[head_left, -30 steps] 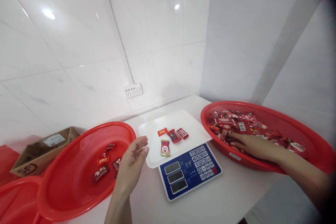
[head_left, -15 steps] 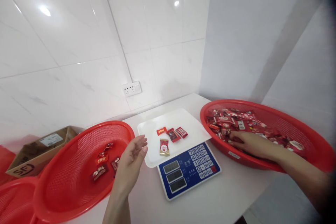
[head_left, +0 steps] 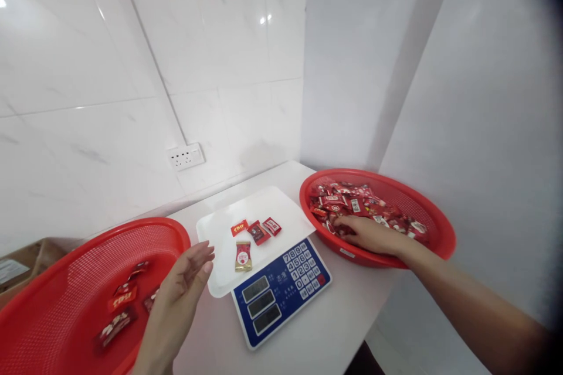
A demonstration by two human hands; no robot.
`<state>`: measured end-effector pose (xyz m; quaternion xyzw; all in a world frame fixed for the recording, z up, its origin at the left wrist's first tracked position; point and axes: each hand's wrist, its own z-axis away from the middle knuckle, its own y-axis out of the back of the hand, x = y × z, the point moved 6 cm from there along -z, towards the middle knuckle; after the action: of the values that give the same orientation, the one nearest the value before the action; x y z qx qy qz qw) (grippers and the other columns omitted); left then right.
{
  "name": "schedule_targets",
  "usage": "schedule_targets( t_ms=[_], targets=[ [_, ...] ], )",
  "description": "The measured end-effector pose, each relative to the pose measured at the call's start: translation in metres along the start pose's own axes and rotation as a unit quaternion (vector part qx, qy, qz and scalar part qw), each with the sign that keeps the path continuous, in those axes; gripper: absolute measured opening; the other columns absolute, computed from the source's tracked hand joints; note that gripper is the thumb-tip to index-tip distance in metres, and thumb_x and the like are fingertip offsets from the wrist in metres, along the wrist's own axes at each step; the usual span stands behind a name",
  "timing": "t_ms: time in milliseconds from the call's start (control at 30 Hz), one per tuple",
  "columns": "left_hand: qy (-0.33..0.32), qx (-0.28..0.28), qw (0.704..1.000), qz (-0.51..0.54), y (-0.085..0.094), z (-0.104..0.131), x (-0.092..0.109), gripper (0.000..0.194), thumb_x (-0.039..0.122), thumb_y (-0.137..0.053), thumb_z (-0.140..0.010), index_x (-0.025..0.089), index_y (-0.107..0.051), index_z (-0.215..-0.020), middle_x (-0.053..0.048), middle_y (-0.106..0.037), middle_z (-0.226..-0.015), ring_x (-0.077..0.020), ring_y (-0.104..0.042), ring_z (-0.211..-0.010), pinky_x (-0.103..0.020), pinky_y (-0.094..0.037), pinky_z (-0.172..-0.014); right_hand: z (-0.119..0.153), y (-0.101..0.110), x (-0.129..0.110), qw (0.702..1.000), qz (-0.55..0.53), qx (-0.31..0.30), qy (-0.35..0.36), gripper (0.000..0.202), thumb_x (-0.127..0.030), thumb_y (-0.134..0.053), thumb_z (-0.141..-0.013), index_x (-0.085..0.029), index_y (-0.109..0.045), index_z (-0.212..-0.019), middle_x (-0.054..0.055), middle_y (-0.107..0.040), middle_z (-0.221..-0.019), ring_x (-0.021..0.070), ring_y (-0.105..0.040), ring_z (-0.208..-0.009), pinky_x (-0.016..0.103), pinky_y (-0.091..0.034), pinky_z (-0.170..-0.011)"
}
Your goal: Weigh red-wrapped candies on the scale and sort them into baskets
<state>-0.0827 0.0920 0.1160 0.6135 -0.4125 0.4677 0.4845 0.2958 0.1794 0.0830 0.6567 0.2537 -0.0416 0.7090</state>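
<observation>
My left hand (head_left: 181, 286) hovers between the left red basket and the white scale tray (head_left: 220, 217), near the tray's left edge. Its fingers are loosely curved, thumb apart, with nothing in them. Lying on the tray are several wrapped candies: a small red-orange one (head_left: 240, 228), a dark red one (head_left: 258, 232), another red one (head_left: 272, 226) and a gold-ended one (head_left: 243, 256). My right hand (head_left: 367, 235) is down in the right red basket (head_left: 422, 199), fingers bent in among many red-wrapped candies (head_left: 336, 201). The fingertips are partly hidden, and what they grip cannot be made out.
The blue scale keypad (head_left: 281, 290) fronts the tray on the white table (head_left: 308, 328). The left red basket (head_left: 65, 263) holds several candies. Behind it stands a cardboard box (head_left: 30, 261). A socket (head_left: 186, 156) is on the tiled wall; a grey wall bounds the right.
The view has turned right, so everything sits further left in it. My right hand stays in the candies with its fingers shifted slightly. My left hand keeps its place by the tray.
</observation>
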Motion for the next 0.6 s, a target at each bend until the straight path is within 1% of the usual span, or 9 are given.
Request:
schedule_targets(
  t_ms=[67,167,233,333,367,400,500,600],
  targets=[
    [0.0,0.0,1.0,0.001,0.0,0.0,0.0,0.054,0.054,-0.065,-0.07,0.023,-0.055,-0.114,-0.011,-0.062,-0.123,-0.0271,-0.054,-0.117,-0.044,-0.04,-0.102,0.0,-0.002,-0.002,1.0,0.001,-0.011,0.007,0.021,-0.016,-0.05,-0.074,-0.023,-0.066,-0.086,0.004,-0.07,-0.096,0.0229,-0.064,-0.087,0.03,-0.046,-0.076],
    [-0.001,0.002,1.0,0.0,0.0,-0.001,0.0,0.055,0.054,-0.066,-0.07,0.023,-0.056,-0.114,-0.012,-0.062,-0.122,-0.028,-0.054,-0.118,-0.045,-0.041,-0.101,-0.002,0.003,0.002,0.999,-0.007,0.011,-0.031,0.022,-0.011,-0.046,-0.071,-0.021,-0.064,-0.077,0.004,-0.071,-0.087,0.0213,-0.064,-0.08,0.029,-0.046,-0.072],
    [0.0,0.003,1.0,0.001,0.0,-0.001,0.0,0.055,0.054,-0.066,-0.07,0.023,-0.056,-0.114,-0.012,-0.062,-0.123,-0.0277,-0.053,-0.119,-0.044,-0.042,-0.101,-0.001,0.013,0.006,0.996,-0.024,0.065,-0.058,0.02,-0.012,-0.045,-0.071,-0.021,-0.062,-0.076,0.004,-0.07,-0.086,0.0206,-0.064,-0.079,0.029,-0.046,-0.071],
    [-0.001,0.0,1.0,-0.004,0.0,-0.001,0.001,0.054,0.053,-0.066,-0.07,0.023,-0.056,-0.114,-0.011,-0.062,-0.123,-0.0269,-0.053,-0.119,-0.043,-0.042,-0.101,0.004,0.034,0.007,0.979,-0.062,0.176,-0.078,0.012,-0.02,-0.046,-0.074,-0.022,-0.058,-0.075,0.003,-0.068,-0.082,0.0206,-0.062,-0.078,0.03,-0.045,-0.072],
    [-0.001,-0.001,1.0,-0.006,-0.001,-0.001,0.001,0.054,0.053,-0.066,-0.07,0.023,-0.056,-0.114,-0.012,-0.062,-0.123,-0.0269,-0.053,-0.119,-0.043,-0.042,-0.101,0.006,0.039,0.006,0.973,-0.086,0.199,-0.079,0.01,-0.024,-0.048,-0.075,-0.022,-0.058,-0.074,0.002,-0.067,-0.08,0.0205,-0.061,-0.076,0.03,-0.044,-0.071],
    [-0.001,-0.002,1.0,-0.006,-0.001,-0.001,0.0,0.054,0.053,-0.065,-0.071,0.022,-0.056,-0.114,-0.012,-0.061,-0.124,-0.027,-0.053,-0.119,-0.044,-0.041,-0.101,0.008,0.042,0.003,0.967,-0.12,0.211,-0.077,0.009,-0.028,-0.05,-0.075,-0.022,-0.057,-0.074,0.002,-0.066,-0.079,0.0203,-0.06,-0.075,0.03,-0.044,-0.07],
    [0.001,-0.009,1.0,-0.001,-0.003,0.0,-0.002,0.051,0.051,-0.064,-0.073,0.022,-0.056,-0.114,-0.012,-0.061,-0.124,-0.0272,-0.054,-0.119,-0.046,-0.041,-0.101,0.011,0.042,-0.015,0.946,-0.252,0.198,-0.048,0.017,-0.038,-0.057,-0.074,-0.022,-0.058,-0.077,0.002,-0.065,-0.082,0.0202,-0.059,-0.077,0.03,-0.045,-0.068],
    [-0.003,-0.018,1.0,0.007,-0.006,0.001,-0.003,0.047,0.048,-0.064,-0.075,0.022,-0.056,-0.114,-0.012,-0.061,-0.124,-0.0264,-0.054,-0.118,-0.046,-0.04,-0.102,0.008,0.031,-0.041,0.924,-0.342,0.17,-0.013,0.024,-0.043,-0.063,-0.071,-0.021,-0.059,-0.078,0.002,-0.063,-0.084,0.0197,-0.059,-0.079,0.03,-0.046,-0.069]
  ],
)
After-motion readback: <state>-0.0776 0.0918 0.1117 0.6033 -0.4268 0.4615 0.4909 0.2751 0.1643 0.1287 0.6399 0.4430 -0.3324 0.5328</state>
